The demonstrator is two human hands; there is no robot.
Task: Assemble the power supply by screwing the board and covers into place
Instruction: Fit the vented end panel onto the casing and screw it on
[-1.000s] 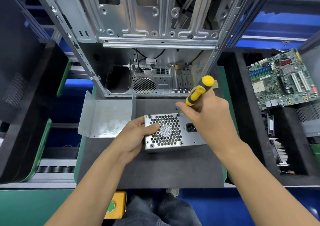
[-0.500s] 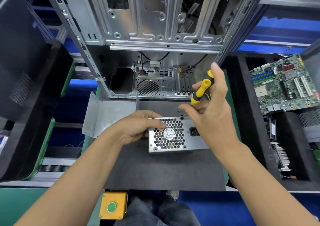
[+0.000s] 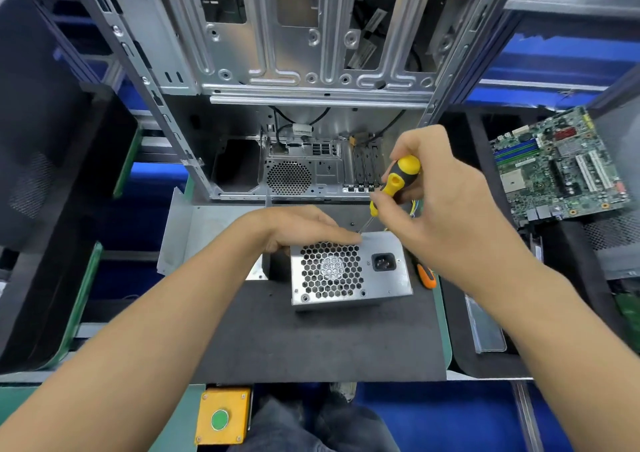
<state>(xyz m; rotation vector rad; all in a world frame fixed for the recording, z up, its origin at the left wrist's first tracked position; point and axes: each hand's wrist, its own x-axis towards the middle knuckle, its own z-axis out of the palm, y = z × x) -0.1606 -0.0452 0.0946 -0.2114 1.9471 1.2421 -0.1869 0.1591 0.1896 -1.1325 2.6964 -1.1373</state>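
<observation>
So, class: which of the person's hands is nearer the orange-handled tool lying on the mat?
Right. The right hand hangs just above the orange-handled tool, gripping the yellow screwdriver. The left hand rests on the power supply, across the box from it.

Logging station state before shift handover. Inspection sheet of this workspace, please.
Surface: dark foam mat on a green-edged bench.
Job's things: power supply on the mat, fan grille and mains socket facing the camera; yellow-and-black screwdriver with its tip at the unit's top edge.
Clutter: orange-handled tool right of the unit; bent metal plate left of it.
Grips: left hand lies over the unit's top left edge; right hand pinches the screwdriver.
Cables: black leads inside the case; coloured wires by the right hand.
Surroundings: open PC case behind; motherboard on the right; yellow box with green button in front.
</observation>
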